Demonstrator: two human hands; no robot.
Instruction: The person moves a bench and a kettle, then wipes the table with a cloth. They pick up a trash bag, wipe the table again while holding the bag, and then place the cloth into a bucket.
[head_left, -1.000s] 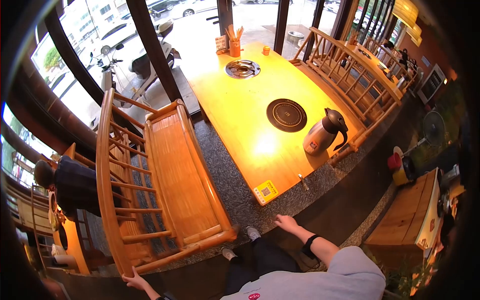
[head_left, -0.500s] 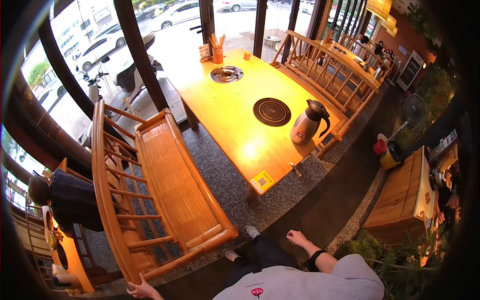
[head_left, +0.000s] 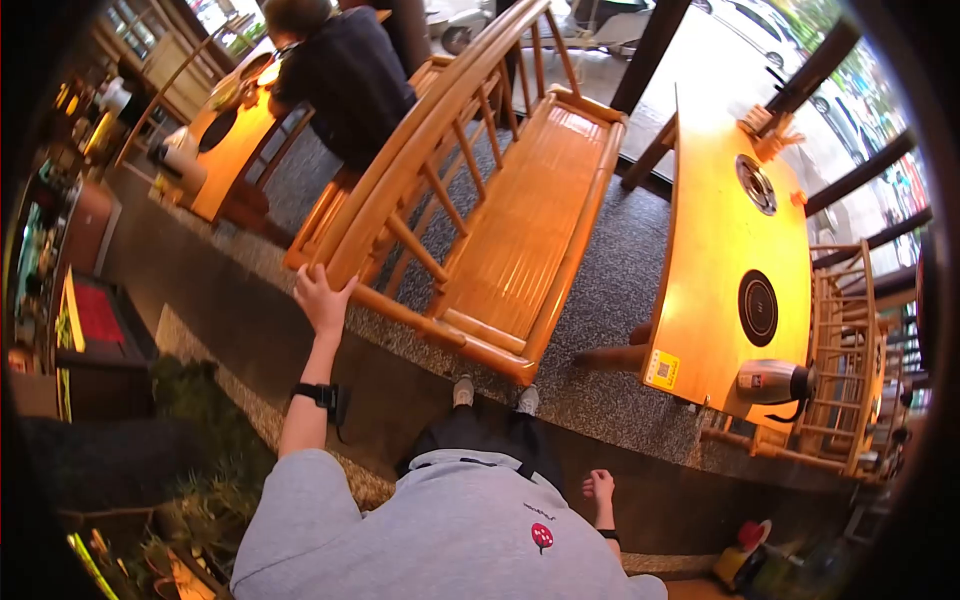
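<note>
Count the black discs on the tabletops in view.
2. One black disc is on the right-hand table, between the metal ring and jug; another disc is on the upper-left table. More may be hidden farther off.
</note>
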